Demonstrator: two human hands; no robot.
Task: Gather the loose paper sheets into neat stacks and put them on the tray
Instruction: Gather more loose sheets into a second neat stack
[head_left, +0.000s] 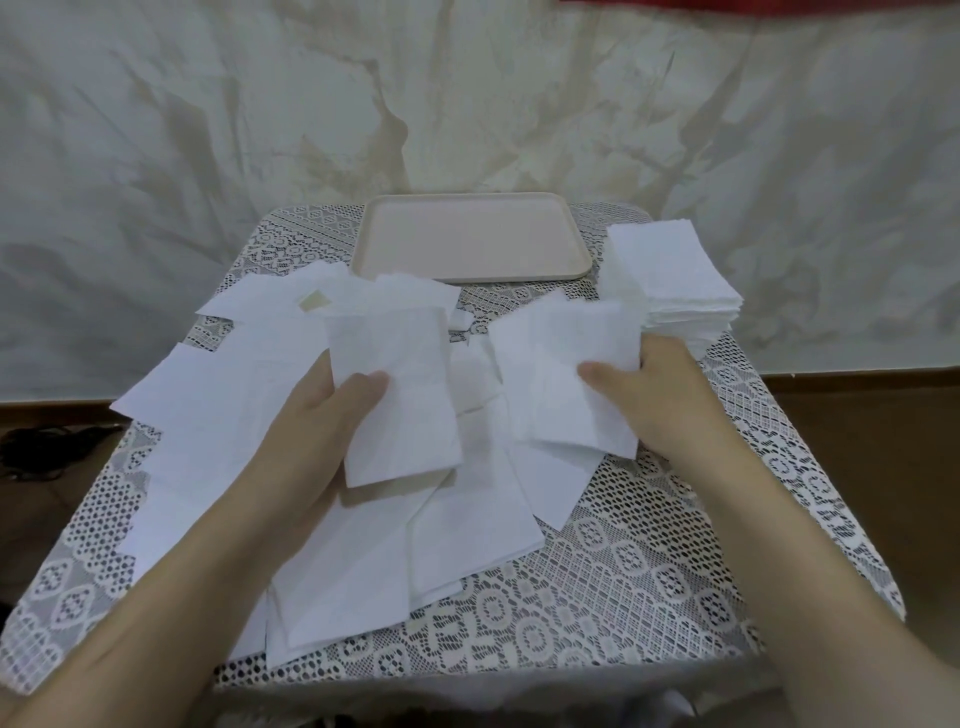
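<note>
The left grip pinches sheets under its thumb; the right grip pinches a bundle. Lace-covered tabletop: tray at 12 o'clock, 1 stack at 2 o'clock.

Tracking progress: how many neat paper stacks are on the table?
1: the neat stack lies right of the tray, not on it. Loose sheets might hide others.

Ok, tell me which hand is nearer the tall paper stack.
Right. The right hand is beside the stack, at its near edge; the left hand is farther left, over loose sheets.
</note>
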